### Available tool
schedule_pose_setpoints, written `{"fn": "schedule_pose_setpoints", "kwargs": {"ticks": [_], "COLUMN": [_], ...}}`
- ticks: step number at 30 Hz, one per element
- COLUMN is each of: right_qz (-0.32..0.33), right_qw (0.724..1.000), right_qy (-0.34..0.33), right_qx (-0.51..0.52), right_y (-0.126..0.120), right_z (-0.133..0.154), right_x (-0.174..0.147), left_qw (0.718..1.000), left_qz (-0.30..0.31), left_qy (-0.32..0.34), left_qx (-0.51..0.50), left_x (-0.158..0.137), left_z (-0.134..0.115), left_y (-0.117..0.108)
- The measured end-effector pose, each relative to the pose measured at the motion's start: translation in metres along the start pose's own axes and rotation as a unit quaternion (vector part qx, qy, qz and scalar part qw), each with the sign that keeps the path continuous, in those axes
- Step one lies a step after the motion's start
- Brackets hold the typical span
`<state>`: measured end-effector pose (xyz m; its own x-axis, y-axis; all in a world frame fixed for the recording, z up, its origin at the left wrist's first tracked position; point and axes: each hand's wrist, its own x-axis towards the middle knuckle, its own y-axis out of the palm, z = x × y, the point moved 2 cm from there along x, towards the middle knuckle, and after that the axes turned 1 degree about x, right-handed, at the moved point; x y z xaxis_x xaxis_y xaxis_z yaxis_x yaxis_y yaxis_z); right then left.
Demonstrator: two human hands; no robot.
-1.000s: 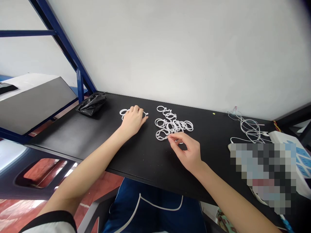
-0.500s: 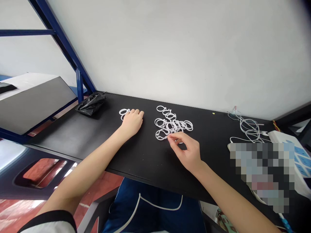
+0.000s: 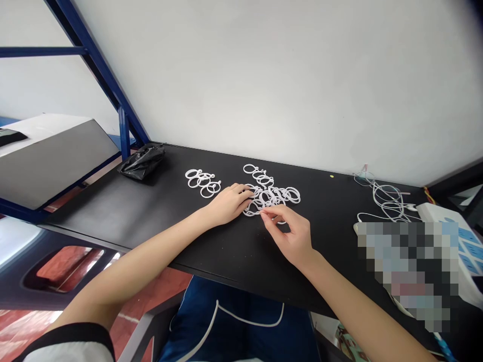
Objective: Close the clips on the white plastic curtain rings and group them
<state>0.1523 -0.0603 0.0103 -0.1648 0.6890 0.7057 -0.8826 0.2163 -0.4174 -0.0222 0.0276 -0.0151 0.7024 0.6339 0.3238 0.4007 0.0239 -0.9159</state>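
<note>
A heap of white plastic curtain rings [image 3: 275,196] with small eyelets lies mid-table. My left hand [image 3: 230,203] reaches the heap's left side, fingers a little apart over the rings there and partly covering them. At the near edge of the heap, my right hand [image 3: 292,234] pinches one white ring between thumb and forefinger; the fingertips hide part of it. Farther left, a smaller group of overlapping white rings [image 3: 204,182] lies flat on the black tabletop [image 3: 158,208]. Several more rings [image 3: 258,173] trail from the heap toward the wall.
A crumpled black plastic bag [image 3: 141,162] lies at the back left, near a blue metal frame [image 3: 124,130]. Tangled white cables [image 3: 390,201] and a white power strip [image 3: 449,221] occupy the right side, beside a blurred-out patch. A white wall [image 3: 283,85] rises behind.
My left hand has moved right, from the small left group to the heap, uncovering several rings in that group. My right hand has stayed in place, still pinching.
</note>
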Motion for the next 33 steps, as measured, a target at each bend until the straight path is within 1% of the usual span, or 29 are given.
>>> {"fn": "schedule_pose_setpoints", "kwargs": {"ticks": [6, 12, 15, 17, 20, 22, 25, 27, 33], "right_qz": [0.000, -0.001, -0.001, 0.000, -0.002, -0.004, -0.004, -0.005, -0.005], "right_qw": [1.000, 1.000, 1.000, 1.000, 1.000, 1.000, 1.000, 1.000, 1.000], "right_qy": [0.000, -0.002, 0.000, 0.001, 0.001, 0.001, 0.004, 0.003, 0.004], "right_qx": [0.002, 0.003, 0.005, 0.008, 0.010, 0.010, 0.010, 0.007, 0.000], "right_y": [-0.001, -0.001, 0.000, 0.000, 0.000, -0.001, -0.001, -0.001, -0.001], "right_z": [-0.001, 0.000, -0.001, -0.001, 0.000, 0.001, 0.001, 0.001, 0.002], "right_x": [0.000, 0.000, 0.000, 0.000, 0.001, 0.001, 0.001, 0.001, 0.002], "left_qw": [0.999, 0.999, 0.997, 0.995, 0.987, 0.981, 0.974, 0.971, 0.975], "left_qz": [0.000, -0.003, -0.030, -0.062, -0.120, -0.145, -0.160, -0.168, -0.164], "left_qy": [-0.013, -0.017, -0.009, 0.006, 0.049, 0.084, 0.124, 0.137, 0.112], "left_qx": [-0.032, -0.047, -0.067, -0.082, -0.096, -0.102, -0.102, -0.099, -0.101], "left_x": [0.000, 0.000, -0.001, -0.001, -0.002, -0.002, -0.003, -0.003, -0.003], "left_z": [0.007, 0.006, 0.005, 0.005, 0.003, 0.001, -0.002, -0.005, -0.006], "left_y": [-0.003, -0.004, -0.005, -0.007, -0.011, -0.013, -0.014, -0.015, -0.016]}}
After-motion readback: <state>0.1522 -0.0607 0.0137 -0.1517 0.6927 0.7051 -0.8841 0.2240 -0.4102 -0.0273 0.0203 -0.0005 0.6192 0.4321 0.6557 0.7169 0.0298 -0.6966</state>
